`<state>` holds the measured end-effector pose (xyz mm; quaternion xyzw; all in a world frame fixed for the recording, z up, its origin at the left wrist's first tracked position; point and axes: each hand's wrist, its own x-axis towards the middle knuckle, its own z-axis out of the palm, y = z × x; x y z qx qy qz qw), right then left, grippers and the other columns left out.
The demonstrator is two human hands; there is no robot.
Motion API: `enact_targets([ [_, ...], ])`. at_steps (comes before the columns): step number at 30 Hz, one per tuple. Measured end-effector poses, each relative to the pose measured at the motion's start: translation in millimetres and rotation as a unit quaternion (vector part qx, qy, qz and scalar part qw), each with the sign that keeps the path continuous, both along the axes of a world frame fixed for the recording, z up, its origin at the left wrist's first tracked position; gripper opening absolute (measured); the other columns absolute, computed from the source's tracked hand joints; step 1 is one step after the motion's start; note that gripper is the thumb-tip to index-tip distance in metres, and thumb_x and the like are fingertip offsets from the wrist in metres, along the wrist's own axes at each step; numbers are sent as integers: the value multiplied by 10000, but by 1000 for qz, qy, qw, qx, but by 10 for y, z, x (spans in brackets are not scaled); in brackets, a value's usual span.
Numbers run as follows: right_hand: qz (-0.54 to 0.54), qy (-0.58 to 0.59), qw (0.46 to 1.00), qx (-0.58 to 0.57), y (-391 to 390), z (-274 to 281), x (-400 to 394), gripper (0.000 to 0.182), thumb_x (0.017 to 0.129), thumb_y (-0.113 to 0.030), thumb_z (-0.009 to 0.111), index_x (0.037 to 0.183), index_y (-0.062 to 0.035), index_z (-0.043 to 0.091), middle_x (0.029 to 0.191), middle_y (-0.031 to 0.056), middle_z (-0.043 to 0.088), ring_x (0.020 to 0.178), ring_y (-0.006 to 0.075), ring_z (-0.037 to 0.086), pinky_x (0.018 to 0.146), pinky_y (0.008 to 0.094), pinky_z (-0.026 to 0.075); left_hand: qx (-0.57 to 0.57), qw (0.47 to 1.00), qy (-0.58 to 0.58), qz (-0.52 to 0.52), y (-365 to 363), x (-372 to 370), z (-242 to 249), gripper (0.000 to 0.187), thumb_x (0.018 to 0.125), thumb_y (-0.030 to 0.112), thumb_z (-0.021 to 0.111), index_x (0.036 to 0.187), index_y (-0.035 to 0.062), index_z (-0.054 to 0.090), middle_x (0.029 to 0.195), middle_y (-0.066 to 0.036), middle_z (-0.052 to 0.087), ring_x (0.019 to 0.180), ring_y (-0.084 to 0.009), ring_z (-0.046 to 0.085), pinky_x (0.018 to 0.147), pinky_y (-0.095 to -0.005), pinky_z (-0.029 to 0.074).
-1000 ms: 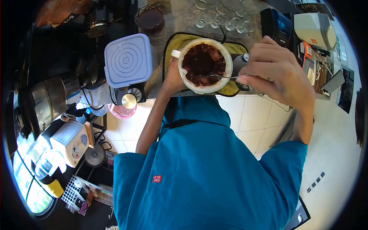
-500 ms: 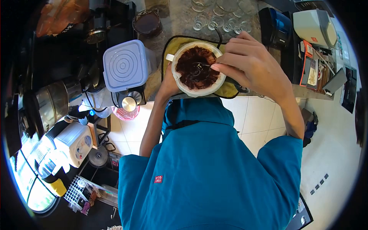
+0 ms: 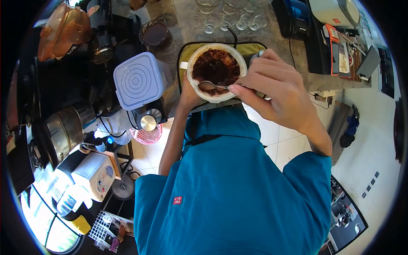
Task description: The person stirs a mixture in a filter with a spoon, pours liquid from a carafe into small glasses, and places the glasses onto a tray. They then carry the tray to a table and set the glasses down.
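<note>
A white coffee dripper (image 3: 216, 99) stands in front of me, its inside coated with wet dark coffee grounds (image 3: 216, 63). My right hand (image 3: 278, 87) pinches the handle of a metal spoon (image 3: 206, 85), whose bowl lies over the grounds near the dripper's front left rim. Against the dripper's left side, under its white handle, my left hand (image 3: 190, 94) is closed round it; most of its fingers are hidden behind the dripper. Beneath is a yellow-green cloth (image 3: 185, 53) with a black edge.
Left of the dripper stand a container with a lilac lid (image 3: 138, 76) and a glass jug of dark liquid (image 3: 156, 35). Several small glasses (image 3: 228, 21) are at the back. A black printer (image 3: 293, 27) sits at the back right. The counter's front edge runs close to my body.
The spoon's bowl has come up out of the middle of the grounds and toward the front left rim. My right hand has shifted slightly nearer me. The camera view has tilted a little.
</note>
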<state>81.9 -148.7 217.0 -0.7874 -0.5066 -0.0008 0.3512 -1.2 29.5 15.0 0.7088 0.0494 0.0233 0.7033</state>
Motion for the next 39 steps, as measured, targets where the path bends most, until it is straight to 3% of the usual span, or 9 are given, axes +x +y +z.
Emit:
enact_targets([
  [3, -26, -24, 999, 9, 31, -145, -57, 128, 761, -72, 751, 758, -9, 639, 664, 77, 550, 604, 233, 509, 622, 348, 400, 13, 1000, 3, -4, -14, 4, -123, 517, 677, 37, 772, 1151, -2, 570, 1099, -109, 652, 1006, -201, 629, 893, -333, 500],
  [5, -46, -14, 999, -8, 29, -262, -117, 140, 791, -112, 725, 745, -24, 627, 696, 82, 582, 632, 243, 540, 666, 354, 419, -125, 991, 44, 8, -30, -14, -210, 476, 709, 19, 733, 1154, -10, 565, 1099, -109, 651, 999, -200, 632, 872, -327, 509],
  [8, -84, -14, 996, -15, 27, -354, -149, 163, 818, -155, 701, 738, -37, 623, 722, 90, 618, 662, 256, 576, 709, 359, 439, -160, 986, 39, 28, -43, 10, -173, 452, 727, 6, 710, 1153, -19, 562, 1102, -116, 649, 989, -204, 635, 853, -321, 514],
  [14, -153, -49, 987, 1, -73, -330, -168, 155, 811, -162, 709, 758, -30, 648, 698, 99, 629, 664, 258, 590, 689, 353, 430, -37, 999, -15, 3, -19, 21, -240, 478, 711, -7, 721, 1159, -24, 557, 1119, -126, 640, 991, -212, 633, 888, -337, 496],
  [22, -222, -77, 972, -30, -105, -369, -160, 175, 843, -185, 683, 768, -28, 663, 684, 96, 629, 635, 272, 578, 666, 357, 418, -15, 999, -38, -9, -33, 54, -27, 441, 690, 20, 754, 1105, -19, 610, 1090, -128, 665, 992, -215, 638, 895, -340, 492],
  [28, -283, 54, 958, 9, -85, -646, -184, 251, 883, -222, 630, 783, 7, 661, 667, 133, 602, 621, 305, 547, 634, 366, 403, 39, 998, -43, -25, -12, 70, 46, 524, 700, 24, 765, 1175, -14, 546, 1142, -122, 630, 1034, -212, 614, 910, -343, 485],
  [30, -333, 164, 928, 2, -101, -647, -190, 279, 891, -231, 616, 784, 24, 654, 635, 151, 572, 589, 282, 507, 597, 353, 389, 55, 997, -39, -41, -11, 70, 44, 611, 710, 22, 769, 1246, -13, 478, 1199, -119, 589, 1077, -215, 588, 929, -341, 474],
  [34, -340, 182, 919, 81, -167, -861, -158, 288, 898, -235, 608, 780, 25, 648, 581, 122, 534, 549, 212, 458, 557, 333, 367, 14, 998, -65, -12, -57, 83, 53, 556, 691, 31, 776, 1189, -17, 533, 1144, -124, 626, 1033, -217, 611, 918, -346, 481],
  [39, -334, 300, 878, 163, -203, -1012, -131, 334, 919, -247, 600, 735, 31, 615, 562, 7, 471, 535, 82, 406, 515, 277, 320, 39, 993, -106, 28, -80, 77, 96, 495, 664, 35, 779, 1121, -28, 598, 1070, -124, 673, 977, -214, 644, 896, -346, 496],
])
